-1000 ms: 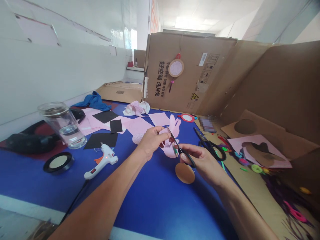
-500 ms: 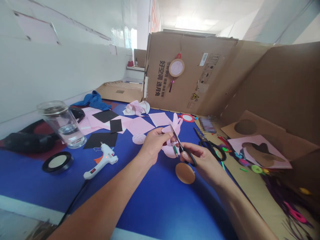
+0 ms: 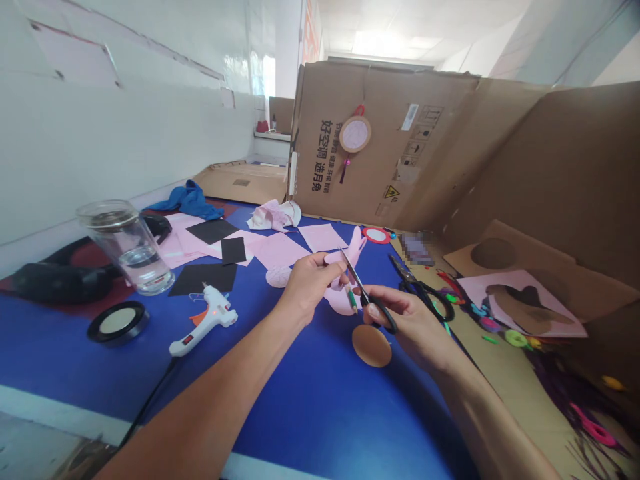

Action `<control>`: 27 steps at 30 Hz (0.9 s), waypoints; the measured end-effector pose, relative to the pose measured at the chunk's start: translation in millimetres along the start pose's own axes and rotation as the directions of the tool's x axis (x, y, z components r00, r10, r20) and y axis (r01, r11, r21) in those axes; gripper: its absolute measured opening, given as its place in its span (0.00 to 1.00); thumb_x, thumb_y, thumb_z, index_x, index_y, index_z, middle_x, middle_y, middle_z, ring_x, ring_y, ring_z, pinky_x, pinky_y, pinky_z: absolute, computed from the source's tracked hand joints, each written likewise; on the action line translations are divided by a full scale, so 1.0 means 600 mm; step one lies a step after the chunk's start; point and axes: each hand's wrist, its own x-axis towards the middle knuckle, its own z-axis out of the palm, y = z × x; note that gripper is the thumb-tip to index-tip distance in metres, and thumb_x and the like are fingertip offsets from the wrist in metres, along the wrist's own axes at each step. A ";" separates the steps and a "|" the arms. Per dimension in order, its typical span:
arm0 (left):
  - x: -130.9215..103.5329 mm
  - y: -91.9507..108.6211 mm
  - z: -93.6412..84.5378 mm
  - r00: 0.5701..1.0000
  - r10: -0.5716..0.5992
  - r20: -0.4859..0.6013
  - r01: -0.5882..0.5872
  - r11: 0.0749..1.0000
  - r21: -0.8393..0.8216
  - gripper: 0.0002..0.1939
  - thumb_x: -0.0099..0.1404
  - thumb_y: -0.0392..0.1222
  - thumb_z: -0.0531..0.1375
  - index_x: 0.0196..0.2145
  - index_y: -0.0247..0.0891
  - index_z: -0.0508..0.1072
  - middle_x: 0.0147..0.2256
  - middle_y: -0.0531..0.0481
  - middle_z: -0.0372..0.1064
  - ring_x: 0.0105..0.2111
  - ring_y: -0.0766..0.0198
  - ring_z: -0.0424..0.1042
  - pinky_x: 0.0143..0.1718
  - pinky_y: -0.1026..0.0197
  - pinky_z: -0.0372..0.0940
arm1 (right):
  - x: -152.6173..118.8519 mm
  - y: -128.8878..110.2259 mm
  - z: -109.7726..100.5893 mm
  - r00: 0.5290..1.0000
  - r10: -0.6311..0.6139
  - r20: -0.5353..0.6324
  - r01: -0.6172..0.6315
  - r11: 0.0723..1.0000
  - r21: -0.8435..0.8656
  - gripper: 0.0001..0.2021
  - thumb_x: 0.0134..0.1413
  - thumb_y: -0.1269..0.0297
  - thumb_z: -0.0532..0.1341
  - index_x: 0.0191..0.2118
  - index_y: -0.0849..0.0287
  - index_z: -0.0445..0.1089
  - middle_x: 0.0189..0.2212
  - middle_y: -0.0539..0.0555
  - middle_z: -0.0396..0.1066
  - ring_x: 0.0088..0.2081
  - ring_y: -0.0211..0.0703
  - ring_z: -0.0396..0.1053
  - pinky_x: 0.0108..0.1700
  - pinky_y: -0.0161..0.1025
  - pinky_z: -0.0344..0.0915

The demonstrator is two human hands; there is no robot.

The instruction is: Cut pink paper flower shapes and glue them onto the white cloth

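Note:
Pinched between the thumb and fingers of my left hand (image 3: 313, 283) is a piece of pink paper (image 3: 333, 258). My right hand (image 3: 397, 313) grips black-handled scissors (image 3: 381, 312), whose blades lie at the paper's edge, pointing up and away. Pink strips of paper (image 3: 356, 247) show just behind the blades; whether they join the held piece is hard to tell. Under the hands lie a green pencil (image 3: 353, 300) and a rounded pink piece (image 3: 341, 304). Nearer to me is a brown cardboard disc (image 3: 371, 346).
Left on the blue table (image 3: 300, 407) are a white glue gun (image 3: 207, 322), a roll of tape (image 3: 119, 323) and a glass jar (image 3: 145, 267) holding water. A second pair of scissors (image 3: 430, 297) lies right. Behind stands a large cardboard box (image 3: 400, 153).
The scissor handles have opened slightly wider in my right hand. My left hand keeps its hold on the pink paper. The whole view has shifted a little.

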 end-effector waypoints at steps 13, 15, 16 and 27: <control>0.002 -0.002 0.000 1.000 0.003 0.013 -0.003 1.000 0.003 0.09 0.57 0.44 0.68 0.25 0.38 0.77 0.25 0.50 0.74 0.27 0.65 0.71 0.34 0.61 0.64 | 0.002 0.003 0.001 1.000 -0.019 0.020 0.019 1.000 0.000 0.25 0.52 0.45 0.79 0.53 0.50 0.86 0.34 0.51 0.76 0.34 0.42 0.68 0.43 0.41 0.68; 0.003 -0.003 0.000 1.000 0.009 0.015 -0.009 1.000 0.014 0.09 0.57 0.44 0.68 0.25 0.38 0.77 0.25 0.50 0.74 0.27 0.64 0.71 0.34 0.61 0.64 | 0.002 0.004 0.000 1.000 -0.021 0.021 0.021 1.000 -0.006 0.25 0.51 0.45 0.79 0.53 0.50 0.86 0.34 0.51 0.77 0.35 0.42 0.68 0.44 0.41 0.68; 0.003 -0.003 -0.001 1.000 0.016 0.017 -0.016 1.000 0.016 0.09 0.57 0.44 0.68 0.25 0.38 0.77 0.25 0.50 0.74 0.27 0.64 0.71 0.34 0.61 0.64 | 0.002 0.003 0.000 1.000 -0.022 0.020 0.022 1.000 -0.012 0.25 0.51 0.45 0.79 0.53 0.50 0.86 0.34 0.51 0.77 0.35 0.43 0.69 0.44 0.42 0.68; 0.004 0.008 -0.007 0.999 0.022 0.042 -0.026 0.996 0.087 0.06 0.54 0.42 0.66 0.23 0.38 0.77 0.25 0.49 0.75 0.27 0.65 0.70 0.34 0.60 0.64 | 0.000 0.000 -0.004 0.999 -0.001 0.034 0.001 1.000 -0.011 0.26 0.50 0.46 0.81 0.53 0.51 0.87 0.32 0.51 0.77 0.34 0.41 0.67 0.42 0.40 0.65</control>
